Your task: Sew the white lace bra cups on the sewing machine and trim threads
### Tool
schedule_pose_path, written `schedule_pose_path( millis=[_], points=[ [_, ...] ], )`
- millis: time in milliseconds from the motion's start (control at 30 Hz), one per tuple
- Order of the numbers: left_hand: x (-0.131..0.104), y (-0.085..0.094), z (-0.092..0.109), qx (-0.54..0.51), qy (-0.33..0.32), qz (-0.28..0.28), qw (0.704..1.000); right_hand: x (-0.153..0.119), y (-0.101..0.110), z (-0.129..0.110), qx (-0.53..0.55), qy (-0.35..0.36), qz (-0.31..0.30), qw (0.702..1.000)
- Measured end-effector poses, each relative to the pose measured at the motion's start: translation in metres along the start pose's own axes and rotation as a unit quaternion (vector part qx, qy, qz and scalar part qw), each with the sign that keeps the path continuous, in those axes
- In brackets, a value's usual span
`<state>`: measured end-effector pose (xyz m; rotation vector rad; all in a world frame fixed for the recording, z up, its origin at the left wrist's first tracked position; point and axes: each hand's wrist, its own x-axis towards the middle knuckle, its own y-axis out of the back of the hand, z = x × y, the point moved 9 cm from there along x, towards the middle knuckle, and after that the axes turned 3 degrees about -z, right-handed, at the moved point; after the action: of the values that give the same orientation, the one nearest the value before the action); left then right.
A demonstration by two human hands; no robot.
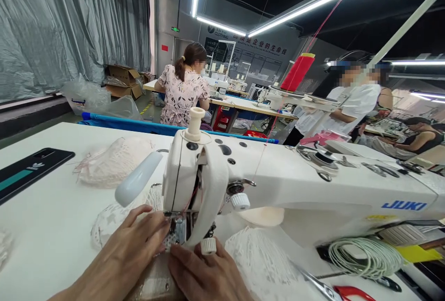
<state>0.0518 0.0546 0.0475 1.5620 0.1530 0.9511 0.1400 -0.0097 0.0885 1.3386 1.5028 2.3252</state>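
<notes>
A white sewing machine [278, 180] stands across the middle of the view. Both my hands are at its needle area, on either side of the presser foot. My left hand [135, 241] presses with closed fingers on white lace fabric [107, 220] left of the foot. My right hand [205, 268] has its fingers bent together at the front of the foot, on the fabric edge. The fingertips and the piece under the needle are partly hidden. More white lace [259, 254] lies right of my right hand, beneath the machine arm.
A phone [34, 166] and a pale lace bundle [113, 159] lie on the white table [41, 236]. Red-handled scissors [351, 293] and a coil of pale green cord [365, 257] are at the right. A red thread spool [297, 73] stands behind the machine. Several people are farther back.
</notes>
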Motion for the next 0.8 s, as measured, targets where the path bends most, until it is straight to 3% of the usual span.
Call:
schedule_pose_path(
  millis=[233, 400, 567, 800],
  points=[
    [-0.010, 0.031, 0.032, 0.013, -0.087, 0.087, 0.992, 0.005, 0.008, -0.001, 0.018, -0.024, 0.043, 0.999],
    [-0.001, 0.043, 0.034, -0.010, -0.074, 0.115, 0.991, 0.007, 0.016, 0.001, 0.024, -0.028, 0.075, 0.996],
    [0.001, 0.044, 0.035, -0.012, -0.075, 0.113, 0.991, 0.005, 0.011, -0.001, 0.019, -0.015, 0.045, 0.999],
    [-0.002, 0.036, 0.030, -0.009, -0.083, 0.101, 0.991, 0.003, 0.010, 0.000, 0.020, -0.006, 0.066, 0.998]
  ],
)
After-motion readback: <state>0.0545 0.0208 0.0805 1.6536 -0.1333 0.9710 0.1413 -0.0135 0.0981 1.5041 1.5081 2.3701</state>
